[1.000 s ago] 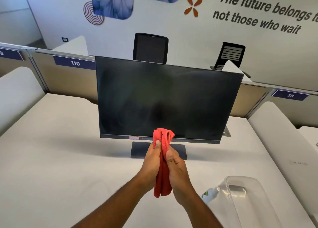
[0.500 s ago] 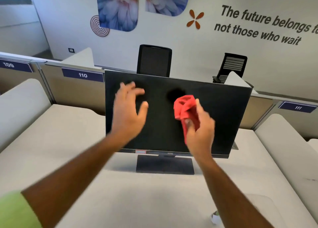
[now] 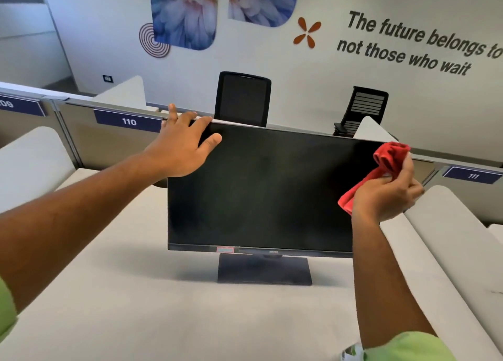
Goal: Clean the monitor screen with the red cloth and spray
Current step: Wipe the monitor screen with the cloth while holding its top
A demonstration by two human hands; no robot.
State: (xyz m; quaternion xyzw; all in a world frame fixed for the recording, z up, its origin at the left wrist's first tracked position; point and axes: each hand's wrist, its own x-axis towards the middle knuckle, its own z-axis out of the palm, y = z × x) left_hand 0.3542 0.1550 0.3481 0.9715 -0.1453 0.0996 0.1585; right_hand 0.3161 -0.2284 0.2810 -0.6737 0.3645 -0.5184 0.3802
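The left hand (image 3: pixel 179 148) now holds the flat black monitor's (image 3: pixel 266 192) top left corner; the right hand (image 3: pixel 386 194) moved the crumpled red cloth (image 3: pixel 381 170) to its top right corner.

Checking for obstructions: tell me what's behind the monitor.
Above the monitor, a black chair back and the partition show. It hides the chair's lower part, the partition's middle stretch, and anything else there.

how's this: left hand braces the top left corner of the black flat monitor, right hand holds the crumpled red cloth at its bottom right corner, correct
In the head view the right hand holds the crumpled red cloth at the top right corner of the black flat monitor, not the bottom right. The left hand does brace the top left corner.
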